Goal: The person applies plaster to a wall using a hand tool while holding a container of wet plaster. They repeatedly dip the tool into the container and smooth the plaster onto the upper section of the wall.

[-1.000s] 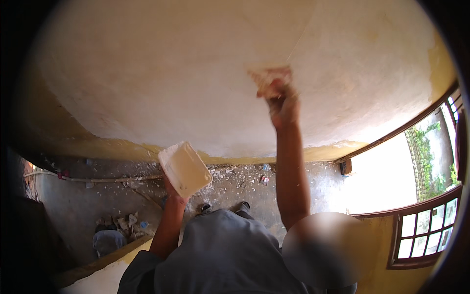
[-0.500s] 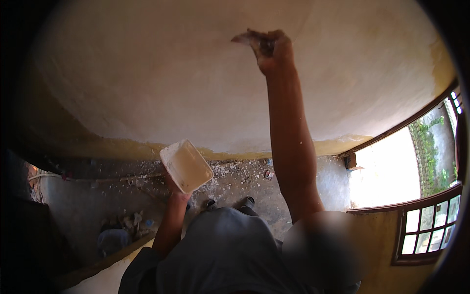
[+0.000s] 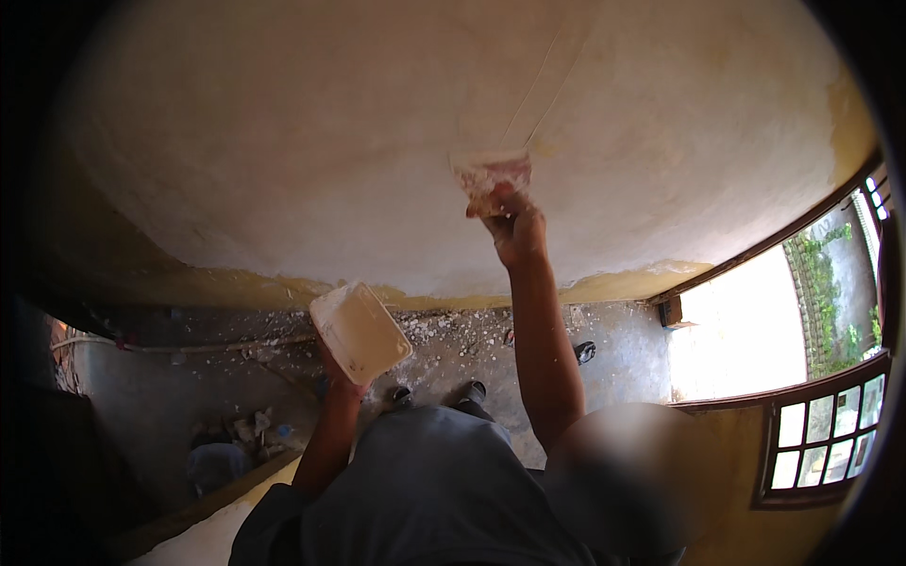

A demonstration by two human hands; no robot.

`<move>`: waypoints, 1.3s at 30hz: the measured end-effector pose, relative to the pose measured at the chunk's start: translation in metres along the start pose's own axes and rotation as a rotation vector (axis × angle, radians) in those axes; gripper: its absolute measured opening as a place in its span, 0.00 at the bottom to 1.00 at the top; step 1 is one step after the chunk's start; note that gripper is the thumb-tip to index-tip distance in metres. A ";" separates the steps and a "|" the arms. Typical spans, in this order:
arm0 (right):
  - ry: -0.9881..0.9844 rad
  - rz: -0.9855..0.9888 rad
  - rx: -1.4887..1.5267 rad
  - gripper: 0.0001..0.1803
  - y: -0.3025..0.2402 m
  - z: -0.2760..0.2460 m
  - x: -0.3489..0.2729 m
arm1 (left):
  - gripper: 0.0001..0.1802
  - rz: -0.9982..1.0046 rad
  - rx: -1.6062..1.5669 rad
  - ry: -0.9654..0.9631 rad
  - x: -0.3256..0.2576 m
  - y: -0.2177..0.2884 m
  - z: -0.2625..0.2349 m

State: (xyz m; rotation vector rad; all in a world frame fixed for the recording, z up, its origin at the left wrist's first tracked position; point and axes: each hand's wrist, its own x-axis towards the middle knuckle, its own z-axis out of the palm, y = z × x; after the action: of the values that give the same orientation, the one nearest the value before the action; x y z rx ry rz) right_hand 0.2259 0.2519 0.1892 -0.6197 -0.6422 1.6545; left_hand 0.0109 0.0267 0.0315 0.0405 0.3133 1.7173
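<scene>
The right hand (image 3: 515,224) pinches a flat scraper (image 3: 496,173), which looks pressed on the pale wall (image 3: 311,170); if it tips, its corner may scratch. The left hand (image 3: 345,375) grips a creamy tub (image 3: 364,336) above the floor (image 3: 628,330); a loose hold could drop it.

Daylight comes in from the opening (image 3: 741,325) at the right, which is so bright that its middle turns pure white. The window (image 3: 814,466) below it also glares. The wall (image 3: 330,141) receives soft light and becomes dim toward the left, where details are almost lost. A round blur (image 3: 628,457) covers the lower right. Straight edges bend near the black rim.
</scene>
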 end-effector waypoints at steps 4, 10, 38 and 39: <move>0.282 0.163 -0.036 0.10 0.067 -0.080 0.015 | 0.34 -0.022 0.019 -0.086 0.001 0.005 -0.009; 0.214 0.108 0.046 0.06 0.025 -0.058 0.060 | 0.33 0.006 0.046 -0.018 -0.001 0.004 0.001; 0.582 -1.274 -1.619 0.13 -0.158 0.055 0.020 | 0.34 -0.037 0.041 0.033 0.006 -0.012 0.012; 0.585 -1.381 -1.685 0.12 -0.154 0.056 0.032 | 0.34 -0.037 0.047 0.015 0.005 -0.011 0.012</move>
State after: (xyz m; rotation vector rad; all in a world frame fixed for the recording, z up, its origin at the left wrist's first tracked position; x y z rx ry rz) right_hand 0.2877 0.3028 0.3355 -1.2560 -1.4481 -0.6448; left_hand 0.0228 0.0357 0.0397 0.0558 0.3633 1.6739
